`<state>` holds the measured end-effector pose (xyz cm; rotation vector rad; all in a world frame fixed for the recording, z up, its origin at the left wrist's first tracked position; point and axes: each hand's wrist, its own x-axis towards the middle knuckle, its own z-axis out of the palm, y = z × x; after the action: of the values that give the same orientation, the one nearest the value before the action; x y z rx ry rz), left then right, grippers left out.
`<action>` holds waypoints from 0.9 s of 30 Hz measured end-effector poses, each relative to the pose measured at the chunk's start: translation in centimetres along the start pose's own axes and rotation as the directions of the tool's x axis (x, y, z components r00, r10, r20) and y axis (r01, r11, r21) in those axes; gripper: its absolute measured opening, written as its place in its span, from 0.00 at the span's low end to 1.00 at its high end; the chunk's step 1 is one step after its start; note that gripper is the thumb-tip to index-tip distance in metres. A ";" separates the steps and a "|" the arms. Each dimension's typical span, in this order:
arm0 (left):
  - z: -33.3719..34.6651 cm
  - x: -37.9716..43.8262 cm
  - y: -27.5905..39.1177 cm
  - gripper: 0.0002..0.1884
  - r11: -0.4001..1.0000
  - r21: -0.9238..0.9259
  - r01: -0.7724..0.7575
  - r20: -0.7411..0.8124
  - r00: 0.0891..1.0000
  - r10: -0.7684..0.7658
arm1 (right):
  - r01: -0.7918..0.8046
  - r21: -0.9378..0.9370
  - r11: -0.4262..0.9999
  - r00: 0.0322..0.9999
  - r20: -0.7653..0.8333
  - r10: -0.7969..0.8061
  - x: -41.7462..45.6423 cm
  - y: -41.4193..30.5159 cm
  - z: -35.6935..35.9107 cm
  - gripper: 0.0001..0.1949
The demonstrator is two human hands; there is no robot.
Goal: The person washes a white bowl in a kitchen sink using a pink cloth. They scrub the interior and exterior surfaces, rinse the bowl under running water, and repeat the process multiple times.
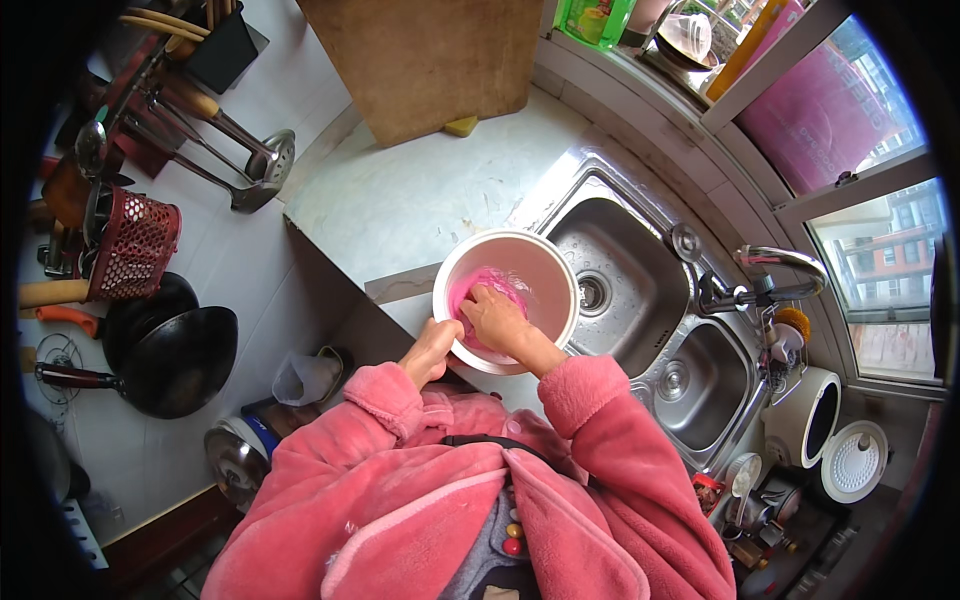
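A round white-rimmed basin [551, 289] with a pinkish inside is in front of me, at the counter's edge beside the sink. My left hand [433, 349] grips its near-left rim, thumb over the edge. Inside the basin, my right hand [495, 319] presses a bright pink, net-like cloth [480, 277] against the bottom left. The fingertips are partly hidden in the cloth. Clear, shiny water seems to lie around it. Both wrists come out of thick pink fleece sleeves.
To the right lies a double steel sink [622, 262] with a curved faucet [780, 259]. A wooden board [435, 60] leans at the back, a yellow sponge [460, 126] at its foot. Ladles [262, 180] and black pans [180, 360] hang left. A lidded white cooker [806, 420] stands right.
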<state>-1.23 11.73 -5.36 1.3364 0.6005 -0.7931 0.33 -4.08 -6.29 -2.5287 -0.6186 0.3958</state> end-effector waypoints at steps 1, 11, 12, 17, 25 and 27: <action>0.3 -0.3 0.1 0.16 1.000 -0.020 -0.011 -0.013 1.000 0.011 | 0.009 -0.050 0.999 0.999 -0.041 -0.011 0.0 0.3 -0.4 0.13; 1.0 -1.6 1.3 0.24 0.996 -0.092 0.004 0.032 0.999 -0.001 | -0.243 -0.403 0.882 0.967 -0.170 0.188 -0.7 2.4 -1.9 0.19; 0.9 -1.6 1.3 0.25 0.997 -0.081 0.009 0.031 1.000 -0.007 | -0.260 -0.445 0.857 0.960 -0.210 0.182 -0.9 2.2 -2.1 0.22; 0.5 -0.8 0.7 0.25 0.999 -0.044 0.000 0.037 0.999 0.001 | -0.239 -0.502 0.831 0.957 0.024 0.289 -2.3 1.8 -1.6 0.16; -1.1 1.4 -1.0 0.22 0.998 0.044 0.048 -0.012 0.999 -0.048 | -0.082 -0.264 0.961 0.910 0.373 0.180 -1.5 -0.7 -3.0 0.21; -1.0 1.4 -0.8 0.25 0.997 0.057 0.049 0.024 0.998 -0.050 | -0.132 -0.140 0.981 0.902 0.394 0.177 -1.0 -0.6 -2.5 0.18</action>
<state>-0.98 12.42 -7.13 1.3653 0.5967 -0.8721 0.25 -5.10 -3.73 -2.6268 -0.6016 0.9881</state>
